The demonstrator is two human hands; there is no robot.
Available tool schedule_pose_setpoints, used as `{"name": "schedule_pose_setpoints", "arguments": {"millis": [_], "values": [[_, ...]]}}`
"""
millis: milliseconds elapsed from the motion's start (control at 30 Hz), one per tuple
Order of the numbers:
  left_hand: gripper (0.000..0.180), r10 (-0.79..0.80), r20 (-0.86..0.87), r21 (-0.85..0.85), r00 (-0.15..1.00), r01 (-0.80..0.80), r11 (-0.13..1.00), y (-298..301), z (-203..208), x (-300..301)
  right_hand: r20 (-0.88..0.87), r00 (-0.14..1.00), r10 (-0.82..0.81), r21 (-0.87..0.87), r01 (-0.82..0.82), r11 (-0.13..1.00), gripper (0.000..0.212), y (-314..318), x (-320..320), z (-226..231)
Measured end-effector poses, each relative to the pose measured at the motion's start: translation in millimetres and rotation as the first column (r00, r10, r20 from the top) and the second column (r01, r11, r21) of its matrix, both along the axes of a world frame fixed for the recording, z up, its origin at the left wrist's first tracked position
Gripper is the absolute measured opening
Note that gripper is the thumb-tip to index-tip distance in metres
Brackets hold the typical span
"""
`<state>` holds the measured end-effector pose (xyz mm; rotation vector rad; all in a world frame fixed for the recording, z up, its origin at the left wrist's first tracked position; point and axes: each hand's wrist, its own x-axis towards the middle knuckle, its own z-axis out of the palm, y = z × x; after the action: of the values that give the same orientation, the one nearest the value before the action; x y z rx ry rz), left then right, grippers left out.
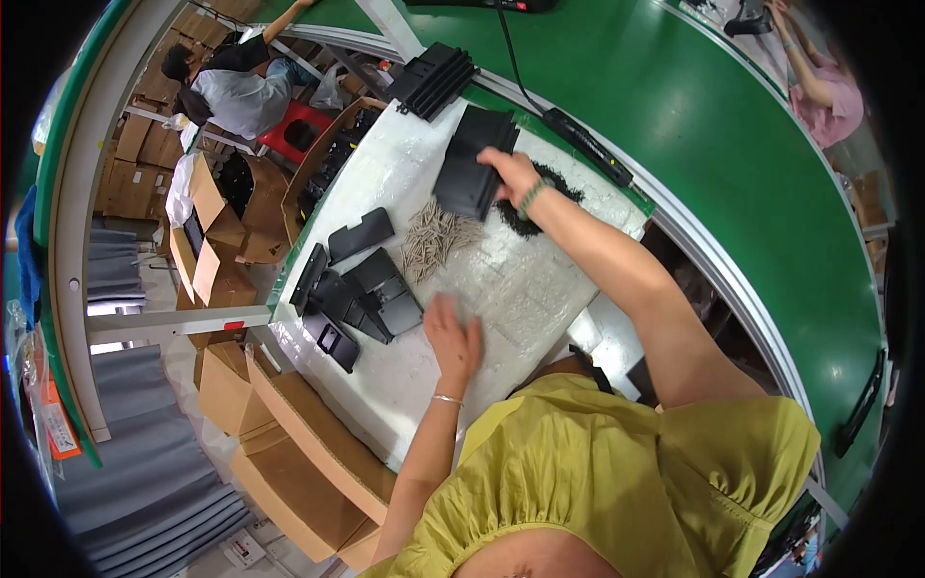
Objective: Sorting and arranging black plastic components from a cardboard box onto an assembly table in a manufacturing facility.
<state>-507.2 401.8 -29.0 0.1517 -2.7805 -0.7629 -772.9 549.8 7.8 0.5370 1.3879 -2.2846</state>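
Observation:
My right hand (515, 178) grips the right edge of a black plastic panel (472, 154), thumb on top, over the far part of the white work surface (511, 299). Closer to me, my left hand (453, 342) hovers with its thumb apart from its slightly blurred fingers, and nothing shows in it. A heap of small beige pins (436, 236) lies between the two hands. Left of my left hand are several black plastic parts (385, 294), some with recesses. Partly behind my right hand spreads a pile of tiny black pieces (520, 222).
A stack of black ribbed parts (432, 79) sits at the far corner. Beyond runs a green conveyor belt (674, 87) with a metal rail. Open cardboard boxes (299, 462) stand on the left. One person (241, 91) sits far left; another (824, 96) is at far right.

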Motion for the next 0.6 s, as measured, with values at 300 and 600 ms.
{"name": "schedule_pose_setpoints", "arguments": {"millis": [300,600], "values": [[0.049,-0.104,0.081,-0.112,0.991,0.113,0.987,5,-4,5,0.05,0.972,-0.23,0.375,0.196,0.906,0.068,-33,-148,-60],[0.047,-0.124,0.071,-0.036,0.99,0.127,0.991,1,5,-2,0.139,0.98,0.141,0.716,-0.198,0.669,0.064,-22,-181,-36]]}}
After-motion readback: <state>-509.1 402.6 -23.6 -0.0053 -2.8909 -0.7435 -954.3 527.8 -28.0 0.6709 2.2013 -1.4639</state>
